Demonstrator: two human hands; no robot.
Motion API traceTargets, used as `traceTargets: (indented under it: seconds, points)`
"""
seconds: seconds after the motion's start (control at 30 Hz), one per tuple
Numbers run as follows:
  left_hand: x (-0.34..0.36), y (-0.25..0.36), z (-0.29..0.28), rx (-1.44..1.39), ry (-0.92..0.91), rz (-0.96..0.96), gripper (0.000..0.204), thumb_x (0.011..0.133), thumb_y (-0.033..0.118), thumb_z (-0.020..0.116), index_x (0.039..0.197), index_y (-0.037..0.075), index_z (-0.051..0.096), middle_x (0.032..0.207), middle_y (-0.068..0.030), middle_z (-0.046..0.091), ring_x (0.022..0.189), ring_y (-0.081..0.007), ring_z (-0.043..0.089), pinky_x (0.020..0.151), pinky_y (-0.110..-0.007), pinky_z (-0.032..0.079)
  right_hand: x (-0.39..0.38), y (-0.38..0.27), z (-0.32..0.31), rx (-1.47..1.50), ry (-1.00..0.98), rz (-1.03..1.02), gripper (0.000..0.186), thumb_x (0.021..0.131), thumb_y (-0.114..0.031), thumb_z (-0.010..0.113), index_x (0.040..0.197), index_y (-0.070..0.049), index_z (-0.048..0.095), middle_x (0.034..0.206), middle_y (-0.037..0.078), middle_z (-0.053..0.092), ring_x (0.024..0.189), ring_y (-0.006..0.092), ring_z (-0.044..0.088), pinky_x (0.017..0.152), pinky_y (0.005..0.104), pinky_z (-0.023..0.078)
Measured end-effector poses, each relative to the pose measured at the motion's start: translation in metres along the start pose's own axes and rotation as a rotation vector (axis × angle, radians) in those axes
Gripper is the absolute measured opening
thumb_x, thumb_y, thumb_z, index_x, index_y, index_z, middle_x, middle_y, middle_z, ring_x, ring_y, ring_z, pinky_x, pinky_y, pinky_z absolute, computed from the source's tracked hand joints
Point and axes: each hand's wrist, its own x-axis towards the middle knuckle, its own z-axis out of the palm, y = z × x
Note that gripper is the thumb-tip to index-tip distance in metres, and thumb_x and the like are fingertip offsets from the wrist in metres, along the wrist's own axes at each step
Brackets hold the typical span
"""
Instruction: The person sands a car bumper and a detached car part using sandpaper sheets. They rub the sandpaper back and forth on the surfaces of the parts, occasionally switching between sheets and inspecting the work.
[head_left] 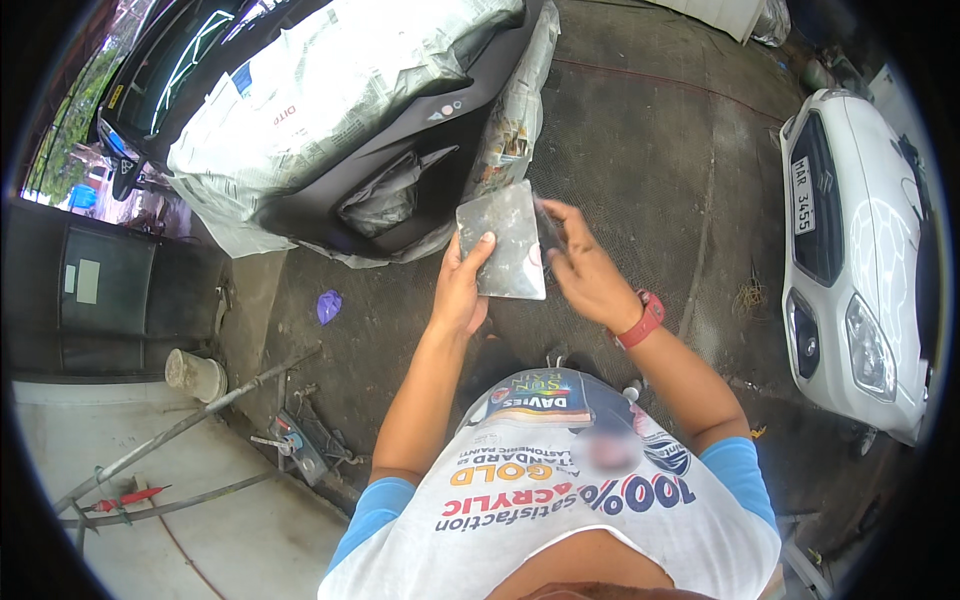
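Observation:
A flat, smudged grey plate (500,240) is gripped in my left hand (460,285), with the thumb lying over its face. At the plate's right edge, my right hand (590,270) has its fingers curled around something dark and blurred that I cannot make out, partly hidden by the fingers; it wears a red band at the wrist. Just beyond the plate stands a dark grey car body (410,115), partly covered with newspaper sheets (330,80).
A white car (865,240) stands at the right. At the left are a white bucket (195,375), a metal pipe frame (150,450), a toolbox-like grey object (310,450) and a dark panel (180,310). A purple scrap (328,307) lies on the floor (650,150).

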Motion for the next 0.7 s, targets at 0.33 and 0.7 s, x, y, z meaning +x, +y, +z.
traceTargets:
  seconds: [0.33, 0.7]
  points:
    - [0.012, 0.006, -0.002, 0.096, 0.193, 0.315, 0.050, 0.104, 0.023, 0.066, 0.147, 0.004, 0.049, 0.140, -0.0096, 0.059, 0.129, -0.0213, 0.057, 0.111, -0.040, 0.045, -0.018, 0.009, -0.004, 0.860, -0.230, 0.490, 0.071, 0.096, -0.007, 0.067, 0.157, 0.008, 0.035, 0.139, 0.016, 0.063, 0.127, 0.0199, 0.060, 0.111, 0.0361, 0.047]
    - [-0.009, 0.016, -0.006, -0.064, -0.166, -0.144, 0.050, 0.103, 0.022, 0.066, 0.147, 0.006, 0.049, 0.131, -0.0104, 0.067, 0.116, -0.0215, 0.069, 0.099, -0.039, 0.059, -0.019, 0.054, -0.043, 0.902, -0.105, 0.512, 0.039, 0.094, -0.004, 0.071, 0.131, -0.005, 0.056, 0.118, 0.005, 0.071, 0.112, 0.0124, 0.067, 0.103, 0.0341, 0.054]
